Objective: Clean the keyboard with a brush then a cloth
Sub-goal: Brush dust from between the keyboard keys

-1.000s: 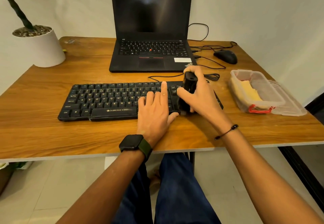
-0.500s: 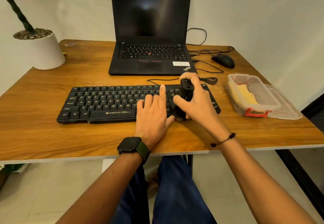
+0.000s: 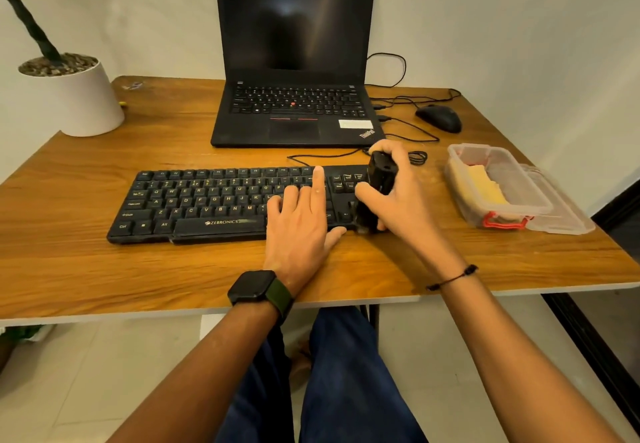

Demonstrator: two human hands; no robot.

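Gripped upright in right hand (image 3: 401,196) at frame centre-right, chunky black brush (image 3: 375,189) over right end of long black keyboard (image 3: 207,200) stretching leftward, left hand (image 3: 301,224) pressed flat, fingers spread, alongside.

Table (image 3: 86,207): wood-grain top, smooth, slight sheen. Keyboard (image 3: 207,200) under my left hand (image 3: 301,231): black matt plastic. Brush (image 3: 379,179) in my right hand (image 3: 401,200): black plastic, faintly glossy. Box (image 3: 498,179) at 3 o'clock: clear glossy plastic. Pot (image 3: 86,103) at 10 o'clock: white, smooth, matt.
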